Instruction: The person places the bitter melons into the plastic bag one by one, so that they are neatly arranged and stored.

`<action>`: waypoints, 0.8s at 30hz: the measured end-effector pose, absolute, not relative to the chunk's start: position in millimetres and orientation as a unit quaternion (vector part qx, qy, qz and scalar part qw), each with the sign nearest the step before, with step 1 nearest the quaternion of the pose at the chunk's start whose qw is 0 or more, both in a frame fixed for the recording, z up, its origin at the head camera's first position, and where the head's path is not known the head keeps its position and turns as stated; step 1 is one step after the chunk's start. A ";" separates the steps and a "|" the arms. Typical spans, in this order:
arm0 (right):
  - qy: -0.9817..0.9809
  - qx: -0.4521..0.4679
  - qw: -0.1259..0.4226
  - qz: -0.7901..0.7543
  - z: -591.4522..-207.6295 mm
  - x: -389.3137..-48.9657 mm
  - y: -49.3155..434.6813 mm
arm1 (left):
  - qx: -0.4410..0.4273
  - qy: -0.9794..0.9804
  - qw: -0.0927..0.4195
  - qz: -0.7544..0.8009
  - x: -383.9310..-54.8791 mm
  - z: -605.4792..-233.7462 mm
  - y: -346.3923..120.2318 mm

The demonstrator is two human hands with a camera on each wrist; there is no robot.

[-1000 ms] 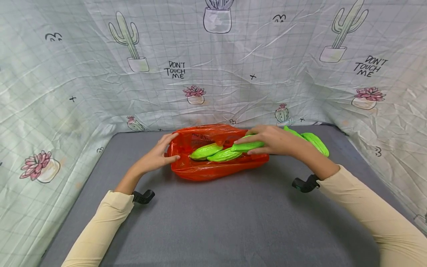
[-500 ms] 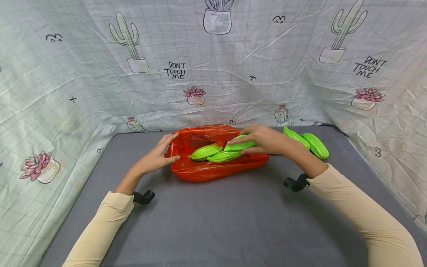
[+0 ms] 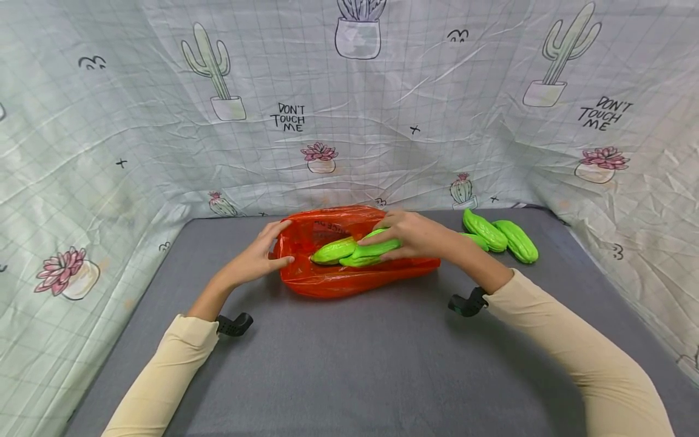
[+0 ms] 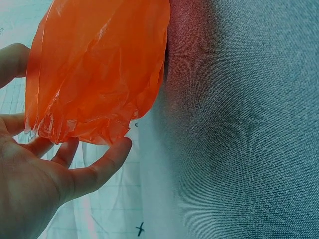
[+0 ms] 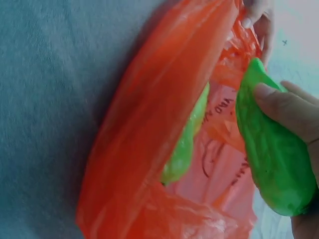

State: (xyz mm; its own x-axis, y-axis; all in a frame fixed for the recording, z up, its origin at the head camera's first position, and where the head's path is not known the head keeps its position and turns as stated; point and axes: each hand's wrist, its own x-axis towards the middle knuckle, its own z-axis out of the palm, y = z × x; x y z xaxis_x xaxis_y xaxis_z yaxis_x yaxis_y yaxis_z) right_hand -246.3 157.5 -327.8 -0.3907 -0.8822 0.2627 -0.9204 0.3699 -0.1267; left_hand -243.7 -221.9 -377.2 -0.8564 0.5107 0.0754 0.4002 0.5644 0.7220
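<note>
A red plastic bag (image 3: 327, 286) lies on its side, its mouth spread upward. My left hand (image 3: 253, 258) holds the bag's left end, thumb by the near rim and fingers by the far rim. Over the mouth, my right hand (image 3: 417, 235) grips a green bitter gourd (image 5: 274, 144) between thumb and fingers. Inside the bag rest two more gourds, a yellowish-green one (image 3: 334, 250) and a green one (image 3: 360, 262) partly covered by the held gourd. In the left wrist view, several fingers (image 4: 99, 167) touch the bag's crumpled end.
To the right, bitter gourds lie on the grey cloth-covered table (image 3: 349, 364): one slanted (image 3: 486, 232), one beside it (image 3: 516, 241), and one partly hidden behind my right forearm (image 3: 476, 241). A printed cactus curtain (image 3: 349, 121) encloses the back and sides.
My right hand has moved left with the bitter gourd, further over the bag's mouth and the gourds in it. More of the gourds at right now shows. My left hand has stayed in place.
</note>
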 end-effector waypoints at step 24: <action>-0.920 0.370 -0.038 0.122 -335.4 -271.5 85.3 | 0.280 0.876 0.066 0.387 -248.8 -377.4 -220.6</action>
